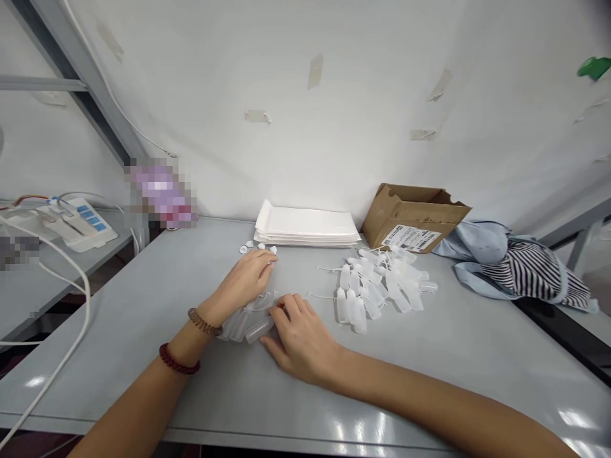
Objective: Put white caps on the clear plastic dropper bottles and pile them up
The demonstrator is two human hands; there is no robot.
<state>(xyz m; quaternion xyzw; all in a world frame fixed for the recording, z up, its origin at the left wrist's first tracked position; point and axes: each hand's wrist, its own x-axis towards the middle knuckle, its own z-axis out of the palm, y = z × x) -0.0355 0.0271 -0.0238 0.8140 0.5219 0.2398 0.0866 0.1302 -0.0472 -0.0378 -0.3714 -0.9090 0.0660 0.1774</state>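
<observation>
My left hand (pixel 245 278) lies low over the table, its fingers bent together, their tips beside several small white caps (pixel 249 244). Whatever those fingers may hold is hidden under them. Below its wrist, a group of translucent plastic squeeze bottles (pixel 238 323) lies on the table, partly covered. My right hand (pixel 305 337) closes thumb and fingers around the end of one plastic bottle (pixel 259 329) in this group. To the right of that hand lies a larger pile of similar bottles (pixel 377 283), some with thin white strap-like tails.
White padded envelopes (pixel 308 226) are stacked by the wall. An open cardboard box (pixel 413 213) stands behind the bottle pile, with a blue and striped cloth bag (pixel 520 267) beside it. At left, a white cable (pixel 86 305) hangs near a power strip (pixel 83 226).
</observation>
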